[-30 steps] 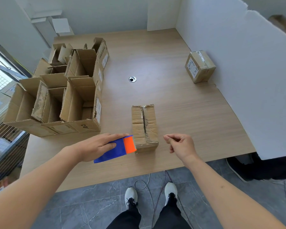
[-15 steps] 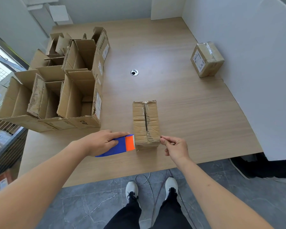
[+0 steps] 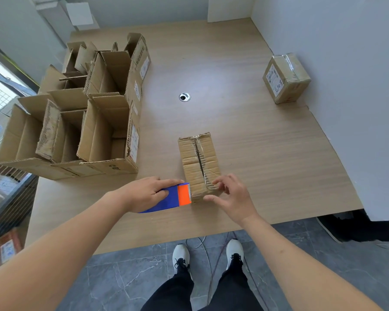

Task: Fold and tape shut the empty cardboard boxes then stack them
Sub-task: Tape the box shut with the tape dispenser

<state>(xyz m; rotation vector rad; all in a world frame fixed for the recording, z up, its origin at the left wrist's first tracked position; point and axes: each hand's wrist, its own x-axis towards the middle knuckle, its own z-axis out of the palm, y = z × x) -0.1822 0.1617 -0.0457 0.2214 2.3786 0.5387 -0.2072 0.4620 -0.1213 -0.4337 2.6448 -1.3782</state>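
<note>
your left hand is wrapped around the blue and orange tape dispenser, its toothed orange end right against the near left corner of the small folded box, which lies near the front edge of the table with its centre seam running away from you. your right hand has its fingers loosely spread, fingertips resting on the near end of the box where the flaps meet; whether it is pressing down a tape end there is too small to tell. to do this step well, keep those right fingers holding both flaps flat and tight together at the near edge, since the seam gapes a little along its length, then set the dispenser's mouth over the seam rather than beside it and pull straight along the gap to the far end, letting tape lap over both ends. the ragged, torn flap edges may lift, so smooth them as you go. around you, a cluster of open boxes stands to the left, well apart from your working line, and a taped box sits far right by the white wall, a likely start for the stack. a cable grommet lies beyond the box, out of the way.
</note>
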